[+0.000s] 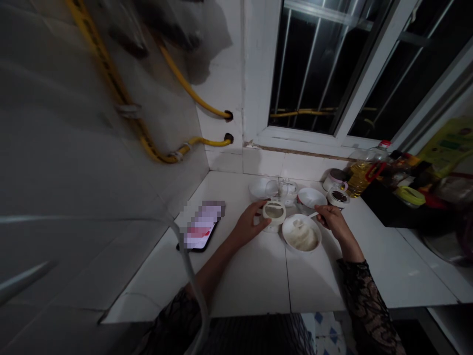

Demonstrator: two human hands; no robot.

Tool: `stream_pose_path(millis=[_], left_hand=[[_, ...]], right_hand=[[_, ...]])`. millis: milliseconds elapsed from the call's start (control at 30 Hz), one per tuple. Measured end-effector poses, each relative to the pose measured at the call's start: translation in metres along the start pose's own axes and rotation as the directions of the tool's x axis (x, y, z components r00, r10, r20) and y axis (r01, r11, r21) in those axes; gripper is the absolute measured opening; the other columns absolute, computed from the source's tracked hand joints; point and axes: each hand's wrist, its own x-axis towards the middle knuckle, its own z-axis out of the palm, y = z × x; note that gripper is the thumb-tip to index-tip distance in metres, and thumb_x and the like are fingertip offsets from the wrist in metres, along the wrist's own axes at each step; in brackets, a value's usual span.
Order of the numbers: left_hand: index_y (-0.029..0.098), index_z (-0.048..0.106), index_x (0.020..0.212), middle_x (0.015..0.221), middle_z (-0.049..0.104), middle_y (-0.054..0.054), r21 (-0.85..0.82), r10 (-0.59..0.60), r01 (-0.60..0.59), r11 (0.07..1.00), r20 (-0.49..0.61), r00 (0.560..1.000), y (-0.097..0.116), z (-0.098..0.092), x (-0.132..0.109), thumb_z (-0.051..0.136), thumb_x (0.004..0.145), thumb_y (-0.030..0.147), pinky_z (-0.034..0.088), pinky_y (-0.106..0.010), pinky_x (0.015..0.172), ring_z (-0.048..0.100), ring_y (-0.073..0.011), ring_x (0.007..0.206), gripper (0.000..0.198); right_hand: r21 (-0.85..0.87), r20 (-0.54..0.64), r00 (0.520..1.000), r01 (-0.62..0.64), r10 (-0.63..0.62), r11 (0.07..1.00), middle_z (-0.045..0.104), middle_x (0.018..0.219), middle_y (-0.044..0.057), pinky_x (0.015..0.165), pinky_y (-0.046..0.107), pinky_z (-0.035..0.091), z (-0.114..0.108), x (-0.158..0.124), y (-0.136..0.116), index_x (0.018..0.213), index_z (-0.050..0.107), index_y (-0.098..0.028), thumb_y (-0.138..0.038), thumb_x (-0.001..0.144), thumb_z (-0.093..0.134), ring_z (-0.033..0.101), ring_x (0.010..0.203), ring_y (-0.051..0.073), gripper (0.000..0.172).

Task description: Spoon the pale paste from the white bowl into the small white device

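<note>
tiled counter (pixel 251 281) under the window (pixel 314 64), middle of the back half: my left hand (pixel 252 224) grips a round white sieve (pixel 274 213) just left of a bowl of pale flour (pixel 301 235), nearer it than my right hand (pixel 332 222), which pinches a spoon (pixel 312 215) angled down into the bowl.

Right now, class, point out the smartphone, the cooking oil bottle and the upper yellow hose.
Smartphone (pixel 202 226), head view, blurred screen.
Cooking oil bottle (pixel 359 178), head view, oil-filled body.
Upper yellow hose (pixel 192 91), head view, middle of its curve.

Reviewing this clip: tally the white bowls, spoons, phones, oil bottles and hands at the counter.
White bowls: 3
Spoon: 1
Phone: 1
Oil bottle: 1
Left hand, right hand: 2
Total: 8
</note>
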Motion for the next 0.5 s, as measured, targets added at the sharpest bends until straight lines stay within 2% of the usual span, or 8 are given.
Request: stream_pose_path(millis=[500], left_hand=[[0.020, 0.052, 0.126, 0.133, 0.057, -0.013, 0.000, -0.002, 0.002, 1.000, -0.003, 1.000, -0.002, 0.001, 0.001, 0.064, 0.083, 0.038, 0.055, -0.039, 0.089, 0.061, -0.0245, 0.111, 0.049]], right_hand=[[0.155, -0.028, 0.996, -0.074, 0.079, 0.985, 0.036, 0.037, -0.007, 0.036, 0.022, 0.015, 0.012, 0.006, 0.000, 0.048, 0.047, -0.021, -0.063, 0.061, 0.066, 0.025, 0.034, 0.005, 0.048]])
